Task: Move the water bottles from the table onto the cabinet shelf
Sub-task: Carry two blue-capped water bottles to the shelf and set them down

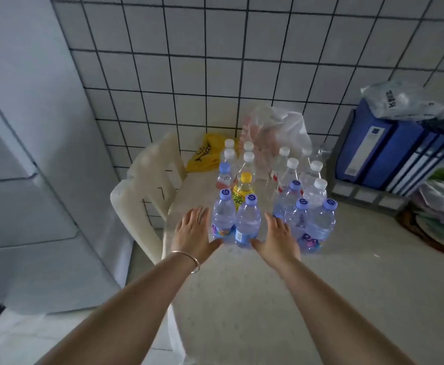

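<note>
Worktop (242, 299): water bottles (281, 185) standing upright in a cluster at its far end; rear clear ones blur into a plastic bag (276, 127). Left hand (192, 233) and right hand (279, 238), fingers straight and released, flank the near blue-capped pair (235, 222); contact unclear. Binders (389, 154) right, partly cut off.
</note>
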